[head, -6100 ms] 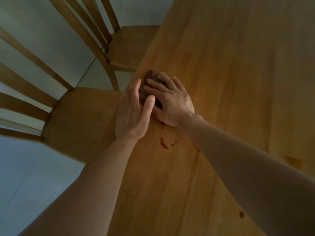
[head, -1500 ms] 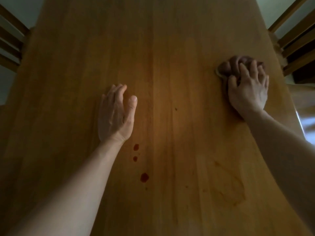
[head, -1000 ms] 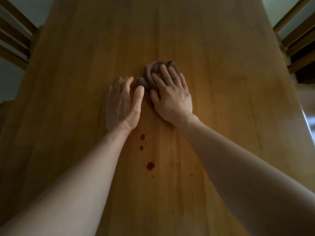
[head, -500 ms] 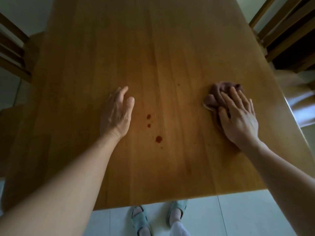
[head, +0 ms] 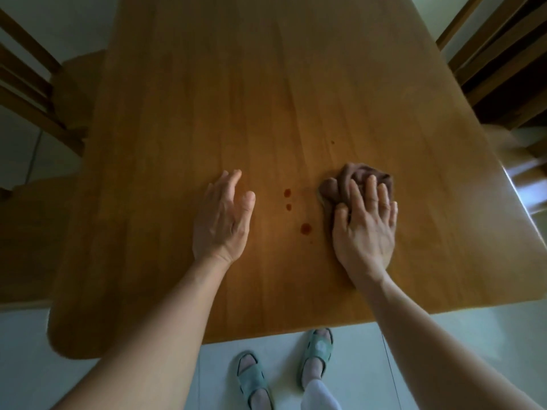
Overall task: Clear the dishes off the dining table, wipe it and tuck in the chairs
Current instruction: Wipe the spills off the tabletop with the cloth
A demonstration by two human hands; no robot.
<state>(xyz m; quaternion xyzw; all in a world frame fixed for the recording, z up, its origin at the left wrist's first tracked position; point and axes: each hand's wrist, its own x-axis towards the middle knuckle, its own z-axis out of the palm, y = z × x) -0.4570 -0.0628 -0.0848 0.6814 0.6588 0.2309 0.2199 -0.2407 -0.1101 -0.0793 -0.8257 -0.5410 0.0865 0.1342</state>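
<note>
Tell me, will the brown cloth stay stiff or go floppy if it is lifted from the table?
Probably floppy: the cloth lies bunched in soft folds under the right hand. It looks light and should sag when lifted. Pushed, it likely slides on the smooth table rather than rolls.

The scene is dim and warm-toned. The light is brightest on the near middle of the desk, between the left hand and the right hand, and it fades to murk toward the left edge. A pale glare streaks the desk's right corner (almost white there). Soft shadows hug both hands. The chair on the right smears with motion blur low down, and the wide lens bows the desk's edges and stretches the forearms.
</note>
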